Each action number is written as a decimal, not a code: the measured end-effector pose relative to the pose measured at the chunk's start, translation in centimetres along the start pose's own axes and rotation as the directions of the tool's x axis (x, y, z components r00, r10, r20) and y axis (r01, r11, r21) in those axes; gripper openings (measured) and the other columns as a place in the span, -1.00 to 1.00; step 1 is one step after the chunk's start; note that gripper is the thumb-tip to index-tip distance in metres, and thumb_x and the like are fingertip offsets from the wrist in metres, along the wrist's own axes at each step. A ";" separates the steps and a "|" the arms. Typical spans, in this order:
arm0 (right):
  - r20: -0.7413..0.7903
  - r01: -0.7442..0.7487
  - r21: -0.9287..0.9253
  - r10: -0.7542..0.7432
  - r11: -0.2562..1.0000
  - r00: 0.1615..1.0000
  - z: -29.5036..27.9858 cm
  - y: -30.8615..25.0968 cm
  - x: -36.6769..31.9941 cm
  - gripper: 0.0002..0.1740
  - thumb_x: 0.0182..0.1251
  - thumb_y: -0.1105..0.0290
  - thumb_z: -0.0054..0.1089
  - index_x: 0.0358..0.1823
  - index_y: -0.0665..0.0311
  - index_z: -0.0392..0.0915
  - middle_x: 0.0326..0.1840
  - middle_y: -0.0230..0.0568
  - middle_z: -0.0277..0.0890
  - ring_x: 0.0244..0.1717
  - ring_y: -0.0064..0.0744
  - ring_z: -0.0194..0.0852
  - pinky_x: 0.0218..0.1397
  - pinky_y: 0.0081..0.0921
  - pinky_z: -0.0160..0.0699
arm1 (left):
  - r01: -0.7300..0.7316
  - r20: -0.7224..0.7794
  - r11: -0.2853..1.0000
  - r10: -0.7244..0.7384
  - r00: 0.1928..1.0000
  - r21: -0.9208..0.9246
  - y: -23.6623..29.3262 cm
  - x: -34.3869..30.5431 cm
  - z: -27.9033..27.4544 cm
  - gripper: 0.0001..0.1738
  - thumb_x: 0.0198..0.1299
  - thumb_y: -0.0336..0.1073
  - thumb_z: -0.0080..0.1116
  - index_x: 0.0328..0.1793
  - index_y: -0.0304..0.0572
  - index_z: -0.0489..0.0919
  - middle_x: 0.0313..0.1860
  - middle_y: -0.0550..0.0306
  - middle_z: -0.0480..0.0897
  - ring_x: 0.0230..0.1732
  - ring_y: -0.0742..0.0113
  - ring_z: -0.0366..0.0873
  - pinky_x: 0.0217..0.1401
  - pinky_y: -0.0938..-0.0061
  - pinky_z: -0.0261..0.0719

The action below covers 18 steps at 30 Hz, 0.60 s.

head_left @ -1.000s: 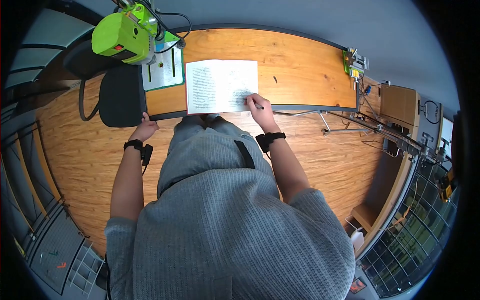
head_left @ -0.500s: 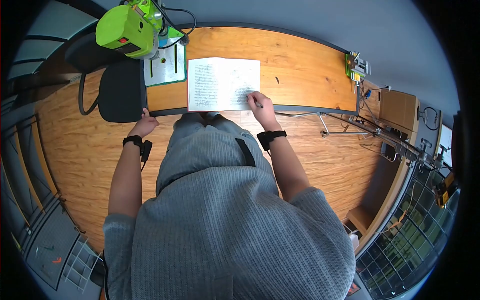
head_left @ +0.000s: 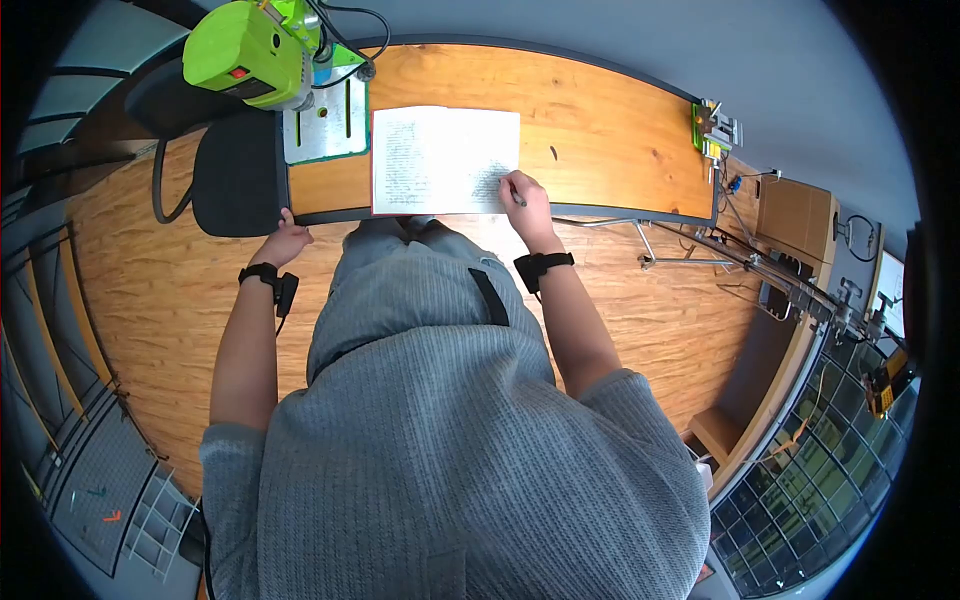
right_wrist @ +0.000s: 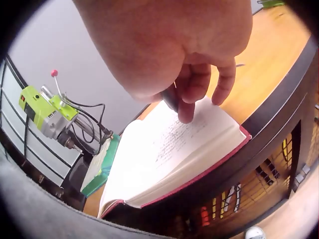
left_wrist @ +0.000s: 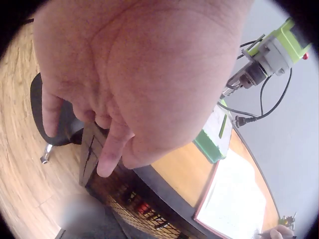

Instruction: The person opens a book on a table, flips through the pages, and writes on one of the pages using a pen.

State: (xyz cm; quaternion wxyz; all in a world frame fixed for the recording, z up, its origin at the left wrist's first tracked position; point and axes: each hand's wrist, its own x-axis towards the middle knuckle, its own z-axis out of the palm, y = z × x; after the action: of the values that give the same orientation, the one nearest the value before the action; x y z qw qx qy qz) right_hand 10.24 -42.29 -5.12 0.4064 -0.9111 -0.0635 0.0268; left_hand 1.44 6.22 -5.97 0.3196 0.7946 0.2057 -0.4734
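Note:
An open book (head_left: pixel 400 165) with a red cover edge lies at the table's front edge, its pages bearing dark handwriting-like lines. At the lower right of the right page, my right hand (head_left: pixel 531 209) pinches a dark pen (head_left: pixel 519 198). In the right wrist view, the pen (right_wrist: pixel 170 98) is partly covered by the fingers, and its tip is hidden. My left hand (head_left: pixel 284 243) is at the table's front left corner. The left wrist view shows its thumb and a straight finger (left_wrist: pixel 112 152) by the dark table edge, the other fingers partly bent, nothing held.
A green bench drill (head_left: pixel 235 55) stands behind left of the book on its metal base (head_left: pixel 325 130). A black chair (head_left: pixel 230 185) is left of the table (head_left: pixel 610 130). A small vise (head_left: pixel 712 130) sits at the right end, and a small dark mark (head_left: pixel 553 153) is nearer the book.
My right hand has shifted slightly right, toward the page's outer edge, still holding the pen. The left hand stays at the table corner. The head view has tilted a little.

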 end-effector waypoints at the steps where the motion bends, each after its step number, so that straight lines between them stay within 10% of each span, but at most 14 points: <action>1: 0.001 -0.008 0.000 0.008 1.000 1.000 0.0 -0.1 0.0 -0.90 0.39 0.47 0.27 -0.25 0.37 0.58 -0.31 0.18 0.64 -0.22 0.22 0.63 -0.12 -0.05 0.62 | 0.001 0.000 1.000 -0.001 1.000 -0.001 0.1 -0.1 0.0 -0.53 0.45 -0.03 0.09 0.29 -0.08 0.74 0.82 -0.35 -0.38 0.86 -0.06 -0.28 0.73 0.27 0.02; 18: -0.004 0.015 0.021 -0.015 1.000 1.000 0.3 0.3 -0.1 -0.90 0.38 0.48 0.30 -0.25 0.38 0.61 -0.32 0.19 0.63 -0.23 0.23 0.63 -0.13 -0.06 0.62 | 0.009 -0.003 0.999 -0.008 1.000 0.053 0.1 0.3 0.3 -0.52 0.49 -0.03 0.06 0.31 -0.16 0.72 0.80 -0.44 -0.41 0.85 -0.18 -0.34 0.75 0.18 -0.01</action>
State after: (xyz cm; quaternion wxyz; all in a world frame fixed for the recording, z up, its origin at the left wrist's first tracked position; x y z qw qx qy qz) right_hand 10.11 -42.33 -5.54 0.4161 -0.9064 -0.0694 0.0228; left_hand 1.47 5.95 -6.32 0.2961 0.8027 0.1969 -0.4788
